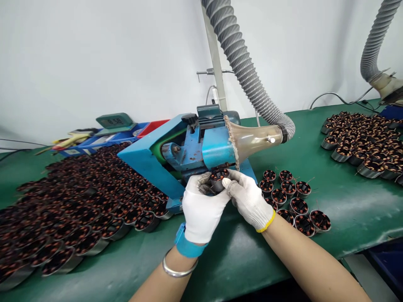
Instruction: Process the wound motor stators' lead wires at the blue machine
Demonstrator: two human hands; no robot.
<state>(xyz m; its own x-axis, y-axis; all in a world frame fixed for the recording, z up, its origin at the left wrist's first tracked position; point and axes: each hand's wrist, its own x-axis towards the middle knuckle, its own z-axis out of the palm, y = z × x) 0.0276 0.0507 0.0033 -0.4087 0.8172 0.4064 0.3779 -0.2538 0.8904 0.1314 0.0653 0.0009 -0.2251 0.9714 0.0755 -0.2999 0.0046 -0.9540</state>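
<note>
Both hands wear white knit gloves and meet in front of a blue bench machine [189,147]. Between them is one round stator [218,178], a metal ring with copper windings, held up against the machine's lower front. My left hand [201,207] grips it from the left, a blue band and a metal bangle on that wrist. My right hand [248,199] pinches it from the right, thumb on its rim. A clear funnel [258,140] on a grey ribbed hose [242,63] ends just above the stator.
A large heap of stators [72,209] covers the green table [346,214] at left. A small group of stators [292,201] lies right of my hands, another pile [365,142] far right. Blue and red trays [126,134] and a small digital display [113,121] stand behind.
</note>
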